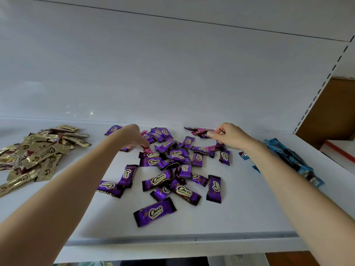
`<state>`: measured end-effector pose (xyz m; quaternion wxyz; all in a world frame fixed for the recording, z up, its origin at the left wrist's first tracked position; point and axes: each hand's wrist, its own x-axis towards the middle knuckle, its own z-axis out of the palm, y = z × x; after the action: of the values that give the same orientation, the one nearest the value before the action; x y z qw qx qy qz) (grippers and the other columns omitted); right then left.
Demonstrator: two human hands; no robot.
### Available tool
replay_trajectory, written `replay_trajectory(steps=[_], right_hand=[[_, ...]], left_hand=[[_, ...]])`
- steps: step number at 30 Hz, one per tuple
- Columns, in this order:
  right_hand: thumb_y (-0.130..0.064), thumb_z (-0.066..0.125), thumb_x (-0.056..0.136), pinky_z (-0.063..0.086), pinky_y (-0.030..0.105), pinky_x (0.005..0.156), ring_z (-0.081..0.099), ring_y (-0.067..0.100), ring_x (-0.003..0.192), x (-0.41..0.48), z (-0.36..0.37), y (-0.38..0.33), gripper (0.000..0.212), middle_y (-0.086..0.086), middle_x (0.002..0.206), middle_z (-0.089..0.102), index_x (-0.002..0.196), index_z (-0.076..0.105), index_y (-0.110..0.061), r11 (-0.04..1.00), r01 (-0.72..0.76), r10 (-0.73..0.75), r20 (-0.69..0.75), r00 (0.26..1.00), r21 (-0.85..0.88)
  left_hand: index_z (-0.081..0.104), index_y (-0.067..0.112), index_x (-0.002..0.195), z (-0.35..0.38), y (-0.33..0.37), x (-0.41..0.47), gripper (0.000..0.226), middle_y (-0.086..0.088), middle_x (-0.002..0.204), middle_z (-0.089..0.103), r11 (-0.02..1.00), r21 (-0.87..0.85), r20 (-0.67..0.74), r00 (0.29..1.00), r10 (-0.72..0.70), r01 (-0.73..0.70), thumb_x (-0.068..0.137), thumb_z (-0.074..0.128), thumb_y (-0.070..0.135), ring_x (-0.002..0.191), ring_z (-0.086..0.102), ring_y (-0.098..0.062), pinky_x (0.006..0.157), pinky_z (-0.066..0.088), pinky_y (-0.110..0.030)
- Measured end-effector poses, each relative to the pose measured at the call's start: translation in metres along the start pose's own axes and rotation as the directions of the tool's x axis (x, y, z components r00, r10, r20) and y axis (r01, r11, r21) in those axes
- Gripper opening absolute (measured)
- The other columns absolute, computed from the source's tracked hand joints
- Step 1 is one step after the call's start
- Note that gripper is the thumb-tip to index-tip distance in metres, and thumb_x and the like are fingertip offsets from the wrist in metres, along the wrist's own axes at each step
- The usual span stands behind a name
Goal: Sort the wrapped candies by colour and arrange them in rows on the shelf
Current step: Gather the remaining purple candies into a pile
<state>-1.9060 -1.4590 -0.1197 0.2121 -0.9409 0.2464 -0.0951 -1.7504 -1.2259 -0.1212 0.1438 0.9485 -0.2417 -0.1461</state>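
Far over the purple pile [173, 160], left hand [132, 136] pinches one pink candy [147, 150], right hand [231, 135] another pink candy [199, 132]; open shelf [249, 217] lies nearer.

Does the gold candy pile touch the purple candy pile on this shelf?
Apart. The head view shows a strip of bare white shelf between the gold candy pile and the nearest wrappers of the purple candy pile.

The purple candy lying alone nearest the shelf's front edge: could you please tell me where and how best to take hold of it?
Put the grip across the middle of the purple candy, pinching its long sides from above. It lies flat on the shelf, clear of the others, and its crimped ends look thin, likely a poorer hold.
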Motion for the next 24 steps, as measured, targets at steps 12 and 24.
replay_trajectory(steps=[12, 24], right_hand=[[-0.022, 0.063, 0.086, 0.038, 0.026, 0.077, 0.049, 0.016, 0.092, 0.001, -0.001, 0.002, 0.02, -0.001, 0.102, 0.051, 0.105, 0.061, -0.017, 0.985, 0.084, -0.034, 0.307, 0.951, -0.153], [-0.023, 0.04, 0.098, 0.025, 0.029, 0.054, 0.029, 0.014, 0.055, 0.023, 0.0, -0.005, 0.034, -0.001, 0.061, 0.031, 0.065, 0.031, -0.018, 0.954, 0.009, 0.008, -0.054, 0.999, 0.3]], left_hand=[[0.046, 0.004, 0.077, 0.005, -0.018, -0.019, 0.019, -0.008, 0.057, 0.044, 0.752, -0.632, -0.095, 0.981, 0.166, -0.189, 0.091, 0.057, 0.011, 0.046, 0.034, -0.017, 0.044, 0.027, -0.022], [0.048, 0.005, 0.081, 0.003, 0.019, -0.032, 0.013, -0.015, 0.083, 0.056, 0.377, -0.901, -0.188, 0.977, 0.102, -0.213, 0.094, 0.049, 0.005, 0.064, 0.063, -0.017, 0.057, 0.058, -0.024]])
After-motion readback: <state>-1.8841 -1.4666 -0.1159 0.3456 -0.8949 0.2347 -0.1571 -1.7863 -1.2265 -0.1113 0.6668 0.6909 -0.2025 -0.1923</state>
